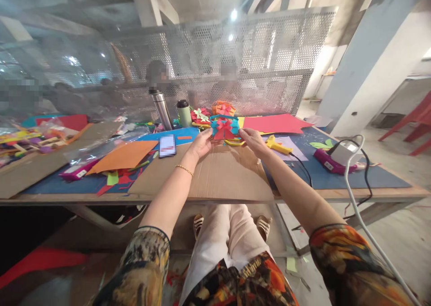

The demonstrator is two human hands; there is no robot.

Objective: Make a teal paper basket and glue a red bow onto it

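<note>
A small blue craft piece with a red bow [224, 127] is held up over the cardboard sheet [232, 175] between my two hands. My left hand [203, 143] pinches its left edge, and my right hand [253, 140] grips the right edge. Just behind it sits a similar orange craft piece [223, 107], partly covered. Close to my right hand, a yellow glue gun [279, 145] lies on its side with a black cord. A yellow strip [235, 142] lies under the held piece.
A phone [167, 145], an orange sheet [125, 156] and paper scraps lie to the left. A steel flask [161, 110] and a green bottle [183, 114] stand at the back. Red sheets [274, 123] lie behind my right hand. A purple power strip [332, 163] with cables occupies the right.
</note>
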